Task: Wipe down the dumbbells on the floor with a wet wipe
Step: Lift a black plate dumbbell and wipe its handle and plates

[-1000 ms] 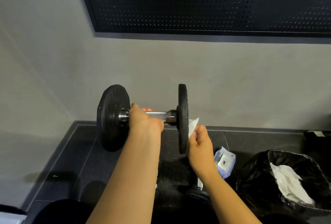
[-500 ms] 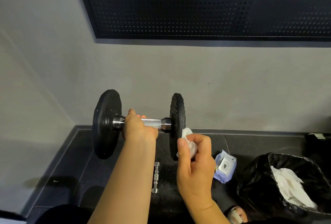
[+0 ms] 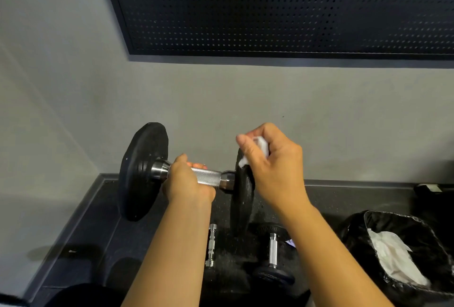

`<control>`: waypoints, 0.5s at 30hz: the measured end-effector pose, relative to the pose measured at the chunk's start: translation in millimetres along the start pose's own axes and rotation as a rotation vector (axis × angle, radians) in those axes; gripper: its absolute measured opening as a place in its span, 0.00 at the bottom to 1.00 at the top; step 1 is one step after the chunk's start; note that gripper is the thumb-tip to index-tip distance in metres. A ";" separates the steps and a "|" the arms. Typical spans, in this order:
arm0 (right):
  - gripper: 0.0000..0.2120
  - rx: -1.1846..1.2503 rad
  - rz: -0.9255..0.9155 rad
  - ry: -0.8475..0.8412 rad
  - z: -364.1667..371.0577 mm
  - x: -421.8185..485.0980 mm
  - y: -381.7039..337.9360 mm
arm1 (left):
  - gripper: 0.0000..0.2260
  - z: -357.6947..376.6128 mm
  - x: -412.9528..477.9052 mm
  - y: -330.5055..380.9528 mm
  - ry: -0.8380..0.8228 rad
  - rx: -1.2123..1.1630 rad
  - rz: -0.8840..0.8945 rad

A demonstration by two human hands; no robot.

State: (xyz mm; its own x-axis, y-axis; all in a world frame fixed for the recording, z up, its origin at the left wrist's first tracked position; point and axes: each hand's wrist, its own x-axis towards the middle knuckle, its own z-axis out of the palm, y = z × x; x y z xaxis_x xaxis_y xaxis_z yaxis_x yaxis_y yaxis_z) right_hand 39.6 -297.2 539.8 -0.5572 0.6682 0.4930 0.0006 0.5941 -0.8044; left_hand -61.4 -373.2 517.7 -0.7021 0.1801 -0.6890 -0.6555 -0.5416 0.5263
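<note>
Black, the big dumbbell hangs in the air. A small dumbbell lies on the floor at 6 o'clock. The left hand curls tight round the big one's silver bar. The right hand pinches a white wipe on the top of the 3 o'clock plate.

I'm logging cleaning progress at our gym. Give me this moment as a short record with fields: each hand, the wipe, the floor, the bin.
left hand: grips the knurled handle of the dumbbell, held off the floor
right hand: holds a wet wipe bunched in its fingers
wipe position: at the top rim of the right-side plate
floor: a second dumbbell and a loose chrome bar lie below
bin: black bag at right, crumpled white wipes inside
</note>
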 end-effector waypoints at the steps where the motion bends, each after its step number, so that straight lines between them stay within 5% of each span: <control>1: 0.11 0.112 0.078 -0.033 -1.2 7.4 2.2 | 0.15 -0.4 -2.5 -1.5 -0.003 0.000 -0.010; 6: 0.13 0.231 0.158 0.010 8.3 23.9 21.6 | 0.14 -1.3 -8.9 -7.0 0.022 -0.119 -0.127; 15: 0.13 -0.022 0.369 0.035 12.1 2.8 61.6 | 0.14 -0.4 -12.5 -17.9 0.006 -0.082 -0.201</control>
State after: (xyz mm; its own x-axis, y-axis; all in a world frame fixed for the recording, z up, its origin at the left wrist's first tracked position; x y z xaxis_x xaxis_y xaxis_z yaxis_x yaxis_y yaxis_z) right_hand 28.0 -264.2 487.7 -0.4872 0.8539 0.1830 0.2139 0.3199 -0.9230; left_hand -40.9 -366.0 516.7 -0.5578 0.2859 -0.7792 -0.7570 -0.5602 0.3364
